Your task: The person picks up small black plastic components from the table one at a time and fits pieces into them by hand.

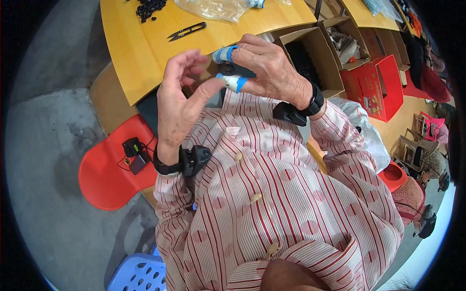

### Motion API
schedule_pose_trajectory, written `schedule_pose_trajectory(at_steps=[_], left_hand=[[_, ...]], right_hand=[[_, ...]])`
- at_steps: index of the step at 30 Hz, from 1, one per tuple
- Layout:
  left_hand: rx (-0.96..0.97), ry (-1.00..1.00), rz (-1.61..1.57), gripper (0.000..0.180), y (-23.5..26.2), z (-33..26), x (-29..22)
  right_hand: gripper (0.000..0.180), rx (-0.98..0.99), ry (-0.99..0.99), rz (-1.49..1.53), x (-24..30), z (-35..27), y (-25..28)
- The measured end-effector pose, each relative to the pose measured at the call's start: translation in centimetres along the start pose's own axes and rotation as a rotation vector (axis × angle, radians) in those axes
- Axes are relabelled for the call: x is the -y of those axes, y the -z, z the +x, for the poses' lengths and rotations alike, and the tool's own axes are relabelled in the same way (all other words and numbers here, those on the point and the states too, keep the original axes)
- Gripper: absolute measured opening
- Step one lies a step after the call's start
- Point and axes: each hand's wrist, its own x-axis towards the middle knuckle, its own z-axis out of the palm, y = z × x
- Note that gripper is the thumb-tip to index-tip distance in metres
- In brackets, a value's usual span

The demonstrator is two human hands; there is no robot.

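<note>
My left hand (179, 97) is raised in front of my chest, palm toward me, its thumb and fingers pinching toward a small dark part (228, 69). My right hand (269, 68) meets it from the right, two of its fingers wrapped in blue and white tape, and grips that small dark part between the fingertips. Both wrists carry black bands with small black devices. The part is mostly hidden by the fingers.
A yellow wooden table (145, 53) lies ahead with black thread snips (187, 31), a pile of small black pieces (150, 7) and a clear plastic bag (216, 8). Open cardboard boxes (310, 58) and a red box (378, 87) stand right. A red stool (111, 169) sits left.
</note>
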Motion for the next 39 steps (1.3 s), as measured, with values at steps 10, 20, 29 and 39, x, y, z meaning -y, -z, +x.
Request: schedule_pose_trajectory(at_steps=[10, 20, 29, 39], left_hand=[[0.186, -0.386, 0.338, 0.074, -0.3, 0.3, -1.4], [0.115, -0.441, 0.342, 0.059, 0.0, 0.1, -1.2], [0.102, -0.464, 0.355, 0.059, -0.1, 0.1, -1.0], [0.109, -0.293, 0.41, 0.061, 0.1, 0.3, -0.6]], right_hand=[[0.033, -0.032, 0.087, 0.085, 0.6, 0.1, -0.5], [0.028, -0.025, 0.128, 0.071, 1.1, 0.4, -0.7], [0.028, -0.023, 0.125, 0.062, 0.6, 0.2, -1.0], [0.029, 0.026, -0.131, -0.104, -1.8, -2.1, 1.8]])
